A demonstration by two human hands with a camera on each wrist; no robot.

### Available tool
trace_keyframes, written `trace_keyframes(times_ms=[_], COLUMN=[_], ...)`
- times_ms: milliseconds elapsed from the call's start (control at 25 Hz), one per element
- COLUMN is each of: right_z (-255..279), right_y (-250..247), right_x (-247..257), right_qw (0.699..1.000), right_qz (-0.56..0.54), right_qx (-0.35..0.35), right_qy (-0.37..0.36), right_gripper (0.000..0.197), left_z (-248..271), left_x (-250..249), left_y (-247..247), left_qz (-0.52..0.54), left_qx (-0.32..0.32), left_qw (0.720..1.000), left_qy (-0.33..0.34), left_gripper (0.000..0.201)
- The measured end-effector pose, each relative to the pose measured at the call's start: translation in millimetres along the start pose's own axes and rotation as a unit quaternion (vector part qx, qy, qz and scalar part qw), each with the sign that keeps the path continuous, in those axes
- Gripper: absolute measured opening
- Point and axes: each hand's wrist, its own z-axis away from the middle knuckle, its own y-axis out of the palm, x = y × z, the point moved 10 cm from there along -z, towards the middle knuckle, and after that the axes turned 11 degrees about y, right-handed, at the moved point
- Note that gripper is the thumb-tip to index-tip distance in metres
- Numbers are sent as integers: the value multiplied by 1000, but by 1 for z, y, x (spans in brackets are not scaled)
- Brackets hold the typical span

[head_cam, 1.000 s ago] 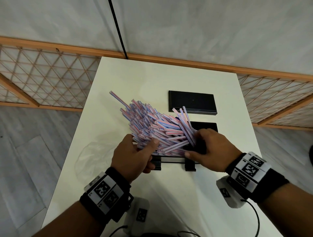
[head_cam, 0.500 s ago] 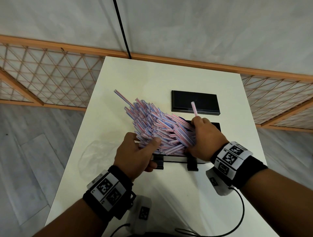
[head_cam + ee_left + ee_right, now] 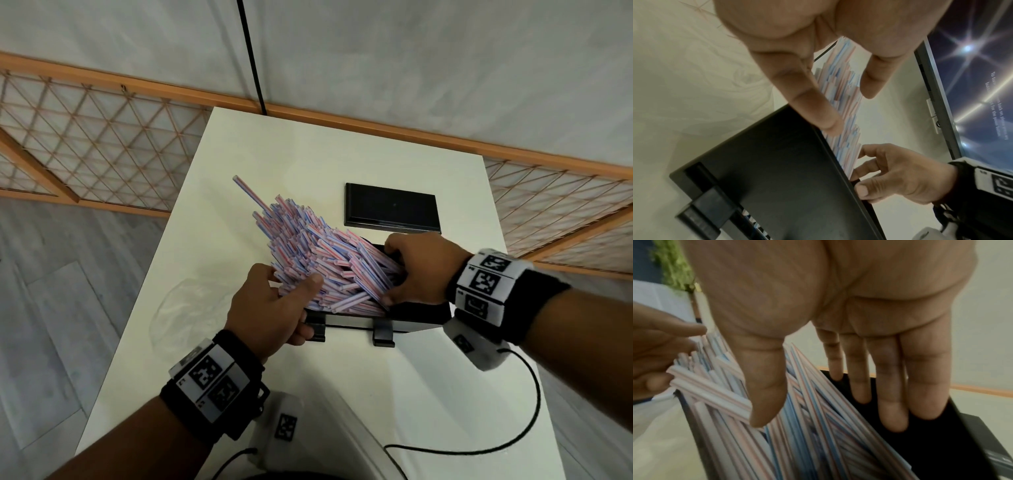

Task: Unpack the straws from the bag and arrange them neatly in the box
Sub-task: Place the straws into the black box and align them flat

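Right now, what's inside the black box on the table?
A loose heap of striped straws, leaning out over the left end of the box. The right end is bare black inside. The floor beneath the straws is hidden.

The white tabletop (image 3: 342, 404) lay open at the near edge; slanting pink-and-blue striped plastic straws (image 3: 325, 260) crowded the black rectangular box (image 3: 421, 315) on its left.

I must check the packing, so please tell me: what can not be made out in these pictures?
Box floor, head view: straws and the right hand cover it.
Left hand, head view: its fingers go behind the straws.
Straws' lower ends, right wrist view: blurred, cut off by the bottom edge.
Bag, head view: clear and faint, contents unreadable.
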Motion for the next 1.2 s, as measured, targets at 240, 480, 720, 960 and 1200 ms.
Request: trace_keyframes(times_ms=[240, 480, 720, 960, 1200], right_z=[-11, -8, -8, -3, 34], right_y=[24, 34, -6, 4, 52], right_x=[33, 36, 22, 6, 37], right_qw=[995, 997, 995, 998, 984], right_qz=[95, 30, 52, -30, -83], right_qx=[-12, -1, -84, -57, 40], right_qy=[-32, -75, -28, 4, -150], right_gripper=[72, 69, 59, 66, 35], left_z=[3, 0, -1, 0, -1], left_x=[-3, -2, -1, -2, 4], left_y=[6, 7, 6, 1, -7], left_qz=[-1, -7, -41, -76, -123], left_qx=[17, 17, 20, 20, 24], left_qw=[1000, 1000, 999, 997, 992], left_qy=[0, 0, 2, 6, 5], left_gripper=[42, 42, 39, 36, 49])
